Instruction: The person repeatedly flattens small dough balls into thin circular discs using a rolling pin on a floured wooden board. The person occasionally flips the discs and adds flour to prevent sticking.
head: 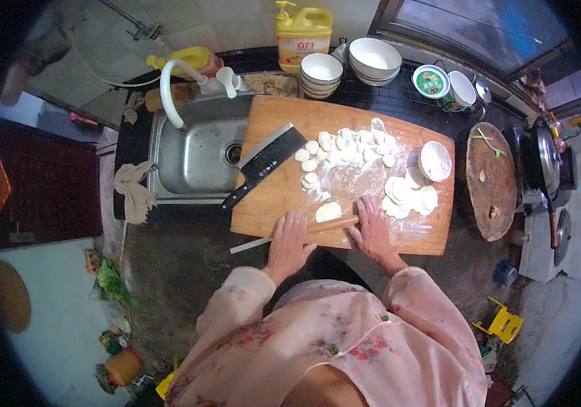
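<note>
A wooden rolling pin [332, 224] lies across the near part of a floured wooden board [270, 208]. My left hand [290, 239] rests over its left end, and my right hand [370, 226] covers its right end. Just beyond the pin is a flattened piece of dough [328, 212]. Farther back, many small floured dough pieces [356, 145] sit in a cluster. Right of my right hand, thin round dough wrappers [408, 196] overlap in a pile. A white bowl [434, 161] with flour stands behind them. The cleaver [270, 157] lies flat on the board's left side.
A steel sink [199, 152] with a white faucet [168, 91] adjoins the board on the left. Stacked bowls [321, 71] and a yellow detergent jug [304, 40] stand behind. At right are a round chopping block [491, 183] and a lidded wok [545, 157]. A cloth [135, 191] hangs by the sink.
</note>
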`<state>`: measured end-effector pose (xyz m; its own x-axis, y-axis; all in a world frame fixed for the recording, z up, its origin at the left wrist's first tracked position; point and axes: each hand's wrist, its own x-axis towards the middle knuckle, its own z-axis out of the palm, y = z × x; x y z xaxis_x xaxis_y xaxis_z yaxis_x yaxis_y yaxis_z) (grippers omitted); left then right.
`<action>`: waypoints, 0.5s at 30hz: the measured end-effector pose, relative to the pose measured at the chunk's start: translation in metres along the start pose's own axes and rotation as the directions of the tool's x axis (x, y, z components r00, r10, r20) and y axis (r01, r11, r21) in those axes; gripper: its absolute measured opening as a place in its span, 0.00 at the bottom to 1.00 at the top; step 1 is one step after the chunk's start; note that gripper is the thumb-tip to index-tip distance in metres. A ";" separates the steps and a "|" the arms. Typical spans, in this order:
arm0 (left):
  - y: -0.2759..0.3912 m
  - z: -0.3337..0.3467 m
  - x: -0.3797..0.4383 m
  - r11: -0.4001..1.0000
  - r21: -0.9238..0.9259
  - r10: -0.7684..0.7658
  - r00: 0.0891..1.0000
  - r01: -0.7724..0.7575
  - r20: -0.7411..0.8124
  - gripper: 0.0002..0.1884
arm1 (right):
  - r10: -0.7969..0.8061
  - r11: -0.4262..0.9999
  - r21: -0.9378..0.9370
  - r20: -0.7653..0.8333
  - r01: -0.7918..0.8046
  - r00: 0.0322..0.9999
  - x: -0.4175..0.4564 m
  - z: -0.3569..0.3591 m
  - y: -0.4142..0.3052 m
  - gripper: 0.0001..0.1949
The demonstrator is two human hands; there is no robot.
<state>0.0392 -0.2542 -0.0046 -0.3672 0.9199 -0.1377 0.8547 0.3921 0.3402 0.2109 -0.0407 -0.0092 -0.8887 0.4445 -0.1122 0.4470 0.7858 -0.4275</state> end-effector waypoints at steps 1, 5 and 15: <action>0.001 0.001 -0.008 0.995 -0.092 0.043 0.999 -0.043 0.004 0.45 | -0.002 1.000 0.007 -0.006 0.002 1.000 0.003 -0.006 -0.005 0.38; -0.028 0.002 0.057 0.983 0.117 -0.121 0.974 0.145 -0.191 0.44 | -0.070 0.997 -0.049 -0.121 0.064 0.990 0.059 0.000 0.003 0.36; -0.008 0.027 -0.017 0.997 -0.005 0.079 0.980 -0.081 -0.183 0.33 | -0.099 0.995 -0.008 -0.075 0.098 0.992 -0.018 0.007 -0.008 0.30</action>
<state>0.0484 -0.2731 -0.0304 -0.3600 0.9309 0.0624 0.8797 0.3163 0.3551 0.2225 -0.0579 -0.0097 -0.9182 0.3960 -0.0015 0.3582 0.8290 -0.4294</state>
